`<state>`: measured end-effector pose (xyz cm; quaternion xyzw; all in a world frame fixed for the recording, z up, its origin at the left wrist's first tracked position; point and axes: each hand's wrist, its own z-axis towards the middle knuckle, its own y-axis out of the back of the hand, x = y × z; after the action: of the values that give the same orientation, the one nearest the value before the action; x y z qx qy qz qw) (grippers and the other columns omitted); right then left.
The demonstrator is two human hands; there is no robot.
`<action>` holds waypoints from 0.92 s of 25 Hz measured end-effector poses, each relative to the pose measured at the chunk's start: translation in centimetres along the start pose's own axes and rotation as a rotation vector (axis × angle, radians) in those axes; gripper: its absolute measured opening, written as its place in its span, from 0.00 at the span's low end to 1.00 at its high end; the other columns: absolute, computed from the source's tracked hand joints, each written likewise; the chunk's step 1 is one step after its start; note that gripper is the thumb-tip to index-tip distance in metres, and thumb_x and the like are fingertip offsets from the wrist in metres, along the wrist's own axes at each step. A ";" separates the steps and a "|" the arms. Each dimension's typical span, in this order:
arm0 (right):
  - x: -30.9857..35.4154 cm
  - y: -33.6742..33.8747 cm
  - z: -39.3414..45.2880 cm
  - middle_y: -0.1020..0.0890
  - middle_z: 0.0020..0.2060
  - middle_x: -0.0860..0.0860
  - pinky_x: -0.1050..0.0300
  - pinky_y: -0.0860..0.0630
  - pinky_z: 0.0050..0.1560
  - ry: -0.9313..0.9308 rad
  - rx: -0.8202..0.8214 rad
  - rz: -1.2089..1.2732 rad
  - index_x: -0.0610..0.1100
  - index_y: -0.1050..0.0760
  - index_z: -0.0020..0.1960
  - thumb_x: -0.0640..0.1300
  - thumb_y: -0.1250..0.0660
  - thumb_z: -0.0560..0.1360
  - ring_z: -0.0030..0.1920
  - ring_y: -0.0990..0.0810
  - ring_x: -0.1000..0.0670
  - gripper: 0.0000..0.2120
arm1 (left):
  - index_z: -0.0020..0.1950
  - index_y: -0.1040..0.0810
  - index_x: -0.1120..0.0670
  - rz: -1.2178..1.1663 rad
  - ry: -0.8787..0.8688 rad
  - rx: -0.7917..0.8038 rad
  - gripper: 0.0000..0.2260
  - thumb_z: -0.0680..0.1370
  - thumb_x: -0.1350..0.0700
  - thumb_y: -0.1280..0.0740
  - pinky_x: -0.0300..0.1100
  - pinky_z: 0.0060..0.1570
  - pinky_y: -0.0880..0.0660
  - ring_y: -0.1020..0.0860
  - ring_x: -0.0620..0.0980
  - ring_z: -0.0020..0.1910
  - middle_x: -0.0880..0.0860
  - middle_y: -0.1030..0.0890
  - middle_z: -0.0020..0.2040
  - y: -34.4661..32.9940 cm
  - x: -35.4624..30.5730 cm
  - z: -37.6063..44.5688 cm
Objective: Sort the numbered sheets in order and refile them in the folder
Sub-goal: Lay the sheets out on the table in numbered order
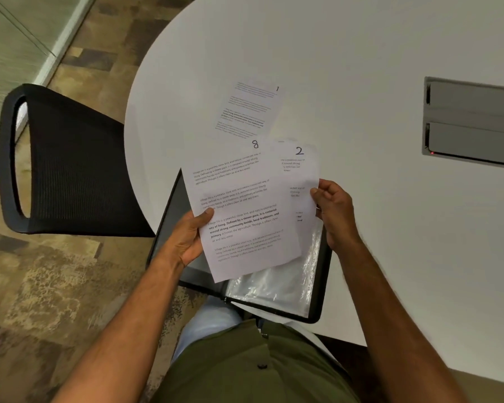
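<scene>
Olive-green shirt fabric fills the bottom edge of the view, with pale blue trouser cloth showing just above it, and two bare forearms reach forward from either side. Beyond the lap, a black folder with clear plastic sleeves lies open, resting partly on the near edge of the round white table and partly hanging off it toward the person. Held above the folder are two white printed sheets. The left hand grips the sheet with a handwritten 8 at its top right corner, thumb pressed on the printed face at the left edge, fingers hidden beneath the paper. The right hand pinches the right edge of the sheet marked 2, whose left part is tucked behind the sheet marked 8, so only its right strip of text shows. Farther out on the table, apart from both held sheets, the sheet marked 1 lies flat and slightly turned. To the right, a grey metal cable hatch is set into the tabletop. At the left, a black mesh-backed office chair stands on mottled brown and tan carpet, tucked against the table's rim.
</scene>
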<state>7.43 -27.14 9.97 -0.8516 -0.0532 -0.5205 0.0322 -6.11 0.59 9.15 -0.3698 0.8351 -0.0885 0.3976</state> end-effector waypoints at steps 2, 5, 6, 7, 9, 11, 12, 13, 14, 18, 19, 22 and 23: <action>0.1 0.0 0.8 0.13 0.52 0.50 0.51 0.16 0.51 0.001 -0.011 0.007 0.44 0.21 0.63 0.40 0.34 0.82 0.52 0.13 0.48 0.11 | 0.76 0.32 0.62 0.024 0.015 0.007 0.21 0.82 0.65 0.39 0.61 0.66 0.25 0.26 0.65 0.70 0.65 0.25 0.72 0.1 -0.4 0.5; 0.0 -0.4 2.8 0.13 0.52 0.50 0.55 0.17 0.47 0.001 -0.050 0.011 0.44 0.20 0.63 0.39 0.34 0.82 0.50 0.13 0.50 0.11 | 0.75 0.30 0.61 0.064 0.032 0.020 0.20 0.83 0.65 0.39 0.62 0.66 0.26 0.25 0.64 0.69 0.64 0.24 0.70 0.5 -2.1 2.2; -0.1 -0.6 3.7 0.13 0.52 0.50 0.55 0.17 0.47 0.002 -0.075 -0.003 0.46 0.20 0.62 0.40 0.34 0.82 0.50 0.13 0.50 0.10 | 0.73 0.28 0.60 0.098 0.026 -0.006 0.18 0.83 0.65 0.38 0.61 0.64 0.25 0.23 0.63 0.68 0.63 0.22 0.69 0.6 -2.7 3.0; -0.4 -0.8 4.8 0.13 0.52 0.51 0.54 0.16 0.48 0.010 -0.107 -0.020 0.47 0.19 0.61 0.41 0.34 0.81 0.50 0.13 0.50 0.10 | 0.70 0.25 0.59 0.160 0.011 -0.047 0.15 0.83 0.64 0.38 0.59 0.62 0.22 0.20 0.62 0.65 0.62 0.20 0.67 0.5 -3.4 3.8; -1.0 -0.8 7.7 0.13 0.53 0.51 0.49 0.16 0.55 0.031 -0.208 -0.051 0.47 0.19 0.61 0.42 0.33 0.80 0.53 0.14 0.49 0.11 | 0.68 0.23 0.57 0.333 -0.028 -0.118 0.13 0.84 0.63 0.37 0.53 0.57 0.18 0.18 0.59 0.60 0.61 0.18 0.64 0.9 -4.4 6.0; -1.8 -0.5 11.4 0.14 0.55 0.49 0.46 0.19 0.62 0.045 -0.318 -0.090 0.45 0.19 0.62 0.42 0.33 0.79 0.56 0.15 0.48 0.13 | 0.71 0.25 0.58 0.435 -0.029 -0.154 0.14 0.84 0.63 0.38 0.51 0.56 0.18 0.18 0.58 0.59 0.61 0.19 0.64 2.1 -5.0 8.7; -2.3 -0.4 13.2 0.15 0.56 0.49 0.46 0.20 0.63 0.047 -0.365 -0.120 0.44 0.19 0.63 0.42 0.33 0.78 0.57 0.16 0.47 0.14 | 0.71 0.25 0.58 0.444 -0.015 -0.170 0.15 0.85 0.63 0.38 0.50 0.56 0.18 0.17 0.58 0.58 0.61 0.18 0.64 2.8 -5.0 9.9; -2.8 -0.2 15.2 0.15 0.57 0.48 0.46 0.21 0.64 0.045 -0.413 -0.146 0.44 0.19 0.63 0.43 0.33 0.78 0.58 0.17 0.47 0.15 | 0.71 0.25 0.58 0.433 0.008 -0.185 0.14 0.85 0.63 0.38 0.48 0.53 0.17 0.17 0.56 0.57 0.60 0.18 0.63 3.6 -5.0 11.0; -3.1 0.0 17.0 0.15 0.57 0.48 0.46 0.21 0.64 0.040 -0.460 -0.160 0.44 0.19 0.63 0.43 0.34 0.77 0.58 0.17 0.48 0.16 | 0.69 0.24 0.57 0.415 0.034 -0.201 0.13 0.84 0.63 0.38 0.47 0.51 0.16 0.16 0.55 0.54 0.60 0.17 0.62 4.3 -4.9 11.8; -4.1 0.7 22.3 0.17 0.59 0.47 0.56 0.23 0.62 0.011 -0.590 -0.240 0.42 0.22 0.65 0.41 0.36 0.77 0.60 0.18 0.46 0.17 | 0.64 0.22 0.56 0.364 0.130 -0.238 0.11 0.84 0.63 0.36 0.47 0.43 0.16 0.14 0.54 0.49 0.56 0.13 0.53 6.2 -4.4 13.5; -4.3 0.9 22.9 0.18 0.61 0.46 0.57 0.25 0.61 -0.010 -0.601 -0.278 0.42 0.24 0.67 0.41 0.36 0.78 0.62 0.20 0.45 0.18 | 0.64 0.22 0.56 0.361 0.139 -0.230 0.10 0.84 0.63 0.36 0.48 0.43 0.16 0.14 0.54 0.49 0.56 0.13 0.53 6.4 -4.5 13.8; -5.5 0.5 23.1 0.28 0.72 0.43 0.48 0.31 0.70 0.028 -0.594 -0.551 0.42 0.33 0.75 0.42 0.35 0.79 0.72 0.30 0.40 0.25 | 0.63 0.22 0.55 0.354 0.150 -0.219 0.10 0.84 0.62 0.36 0.50 0.46 0.15 0.14 0.57 0.52 0.57 0.14 0.55 6.8 -4.6 14.8; -6.0 -0.3 22.7 0.31 0.75 0.42 0.44 0.33 0.73 0.111 -0.559 -0.681 0.42 0.34 0.76 0.44 0.34 0.79 0.74 0.33 0.39 0.26 | 0.64 0.22 0.55 0.354 0.160 -0.222 0.10 0.84 0.62 0.36 0.51 0.47 0.16 0.15 0.58 0.53 0.57 0.14 0.56 6.8 -4.6 15.1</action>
<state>24.75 -24.71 -5.79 -0.7324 -0.1858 -0.5406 -0.3699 3.12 10.79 -1.14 -0.2507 0.9204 0.0461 0.2965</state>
